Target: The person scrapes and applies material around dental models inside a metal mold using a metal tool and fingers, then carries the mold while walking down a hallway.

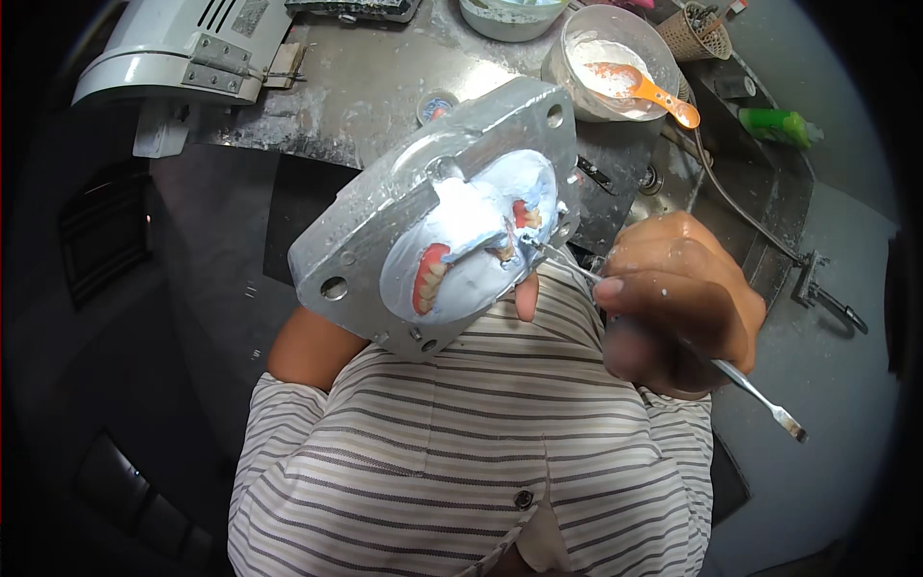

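A silver metal denture flask (380, 226) is tilted in front of my chest. Its oval middle is filled with pale bluish-white plaster (481, 279), and two sets of pink-gummed artificial teeth (430, 279) are embedded in it. My left hand (526, 298) supports the flask from beneath; only a fingertip shows past its near edge, the rest being hidden. Pinched in my right hand (678, 293) is a thin double-ended metal dental carver (760, 392). Its slim tip meets the plaster beside the smaller tooth group, while the flat spatula end sticks out behind my hand.
On the metal worktop (385, 72) stand a white machine (183, 53) and a small round dish (437, 108). A clear tub (558, 82) of white powder holds an orange scoop (659, 96). To the right are a sink with a hose (721, 183) and a green bottle (774, 125).
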`<state>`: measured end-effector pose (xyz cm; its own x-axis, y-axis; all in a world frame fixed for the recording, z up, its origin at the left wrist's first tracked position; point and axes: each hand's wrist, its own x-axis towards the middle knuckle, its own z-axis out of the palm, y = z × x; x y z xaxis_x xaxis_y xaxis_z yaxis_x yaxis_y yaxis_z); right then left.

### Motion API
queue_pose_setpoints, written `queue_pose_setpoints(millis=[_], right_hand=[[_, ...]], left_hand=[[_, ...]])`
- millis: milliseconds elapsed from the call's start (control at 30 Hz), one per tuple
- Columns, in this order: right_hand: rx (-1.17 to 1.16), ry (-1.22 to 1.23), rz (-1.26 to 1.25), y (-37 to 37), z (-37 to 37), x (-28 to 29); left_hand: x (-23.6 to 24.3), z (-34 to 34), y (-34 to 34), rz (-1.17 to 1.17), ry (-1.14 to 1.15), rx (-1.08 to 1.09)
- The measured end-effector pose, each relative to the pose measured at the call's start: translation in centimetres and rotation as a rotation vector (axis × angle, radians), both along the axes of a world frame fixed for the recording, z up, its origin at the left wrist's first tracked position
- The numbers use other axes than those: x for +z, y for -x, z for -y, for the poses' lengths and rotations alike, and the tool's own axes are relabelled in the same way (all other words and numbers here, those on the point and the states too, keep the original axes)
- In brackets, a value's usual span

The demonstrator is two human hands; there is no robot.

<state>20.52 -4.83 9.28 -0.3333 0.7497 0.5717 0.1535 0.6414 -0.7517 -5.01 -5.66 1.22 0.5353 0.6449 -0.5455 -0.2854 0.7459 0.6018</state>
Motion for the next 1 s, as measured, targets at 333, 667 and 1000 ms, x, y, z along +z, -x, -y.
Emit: queue_pose_setpoints(millis=[333, 667, 1000], right_hand=[[-0.05, 0.099, -0.028, 0.5, 0.4, -0.1], [-0.067, 0.125, -0.035, 0.4, 0.4, -0.1], [-0.057, 0.154, -0.081, 0.1, 0.4, -0.6]], left_hand=[[-1.3, -2.2, -0.9, 0.333, 0.091, -0.261], [-1.5, -2.5, -0.9, 0.38, 0.102, -0.31], [-1.7, -2.4, -0.7, 0.37, 0.087, -0.315]])
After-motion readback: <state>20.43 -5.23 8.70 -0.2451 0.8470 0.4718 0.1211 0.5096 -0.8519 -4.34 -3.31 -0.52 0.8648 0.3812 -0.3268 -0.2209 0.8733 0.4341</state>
